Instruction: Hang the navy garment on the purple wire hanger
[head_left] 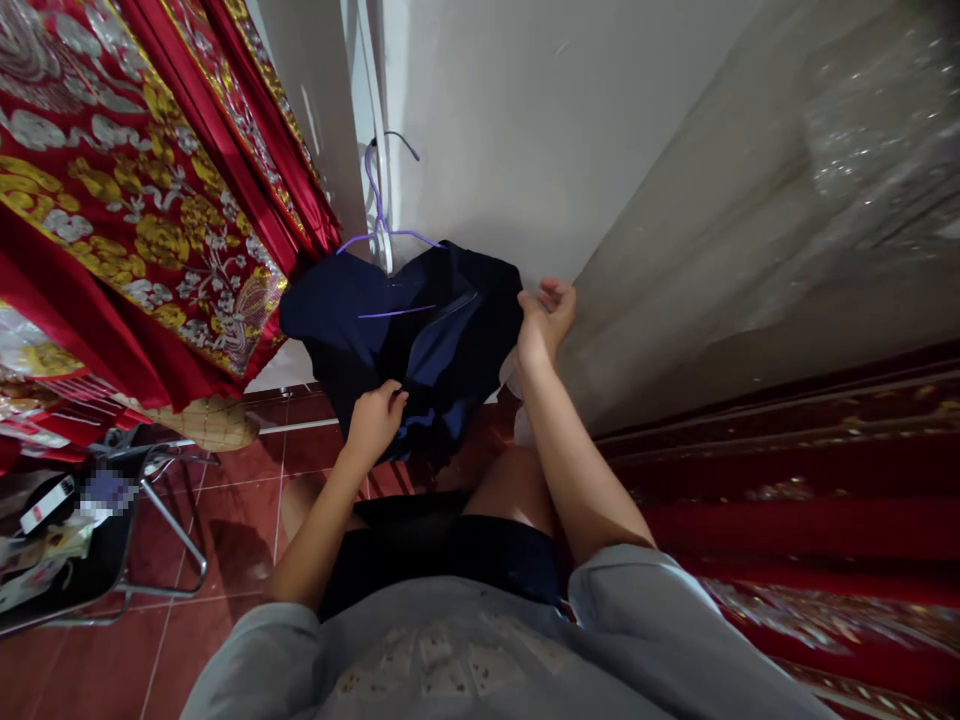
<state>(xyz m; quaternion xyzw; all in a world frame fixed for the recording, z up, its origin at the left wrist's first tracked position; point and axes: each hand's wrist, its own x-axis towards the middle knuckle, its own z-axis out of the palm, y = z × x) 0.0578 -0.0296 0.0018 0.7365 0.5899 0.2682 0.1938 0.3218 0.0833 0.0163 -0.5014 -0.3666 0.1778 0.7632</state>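
A navy blue garment (465,345) hangs on a purple wire hanger (381,215), whose hook goes over a white metal bar. Its front is parted, and a thin purple strip of the hanger shows inside the opening. My left hand (377,418) is closed, pinching the garment's front edge low down near the middle. At the garment's right shoulder edge is my right hand (547,318), fingers loosely bent and apart. Its thumb side touches or nearly touches the cloth; I cannot tell whether any fabric lies between the fingers.
Red cloth with gold and silver embroidery (161,200) hangs at the left. A black chair (112,560) with a metal frame holds several small items. A pale wall (525,130) stands behind, clear plastic sheeting (750,220) at the right, and more red fabric (810,530) below it.
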